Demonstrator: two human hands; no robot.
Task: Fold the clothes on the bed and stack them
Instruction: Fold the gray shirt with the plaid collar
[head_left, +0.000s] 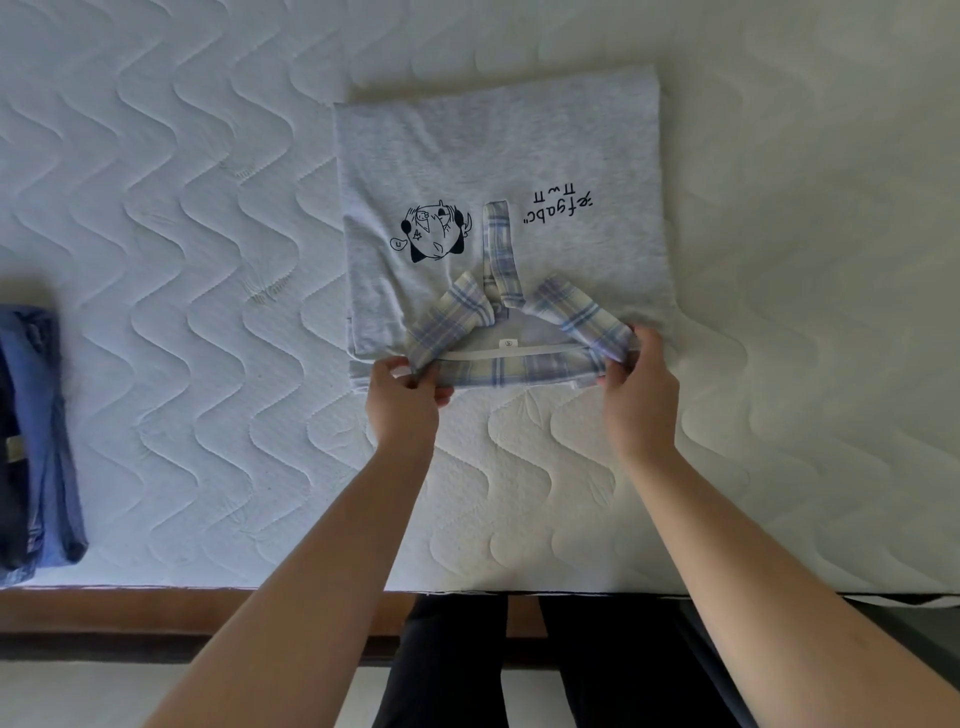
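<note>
A light grey shirt (509, 156) lies flat on the bed, sides folded in, with a black cartoon print and lettering facing up. Its blue-and-cream plaid collar (519, 366) points toward me, with a plaid placket running up the chest. My left hand (402, 397) pinches the collar's left corner. My right hand (636, 382) pinches the collar's right corner. Both hands sit at the shirt's near edge.
A folded stack of blue and dark clothes (36, 441) lies at the left edge of the white quilted mattress (208, 260). The mattress front edge and a wooden bed frame (130, 608) run below my arms. My dark trouser legs (447, 665) stand against the frame.
</note>
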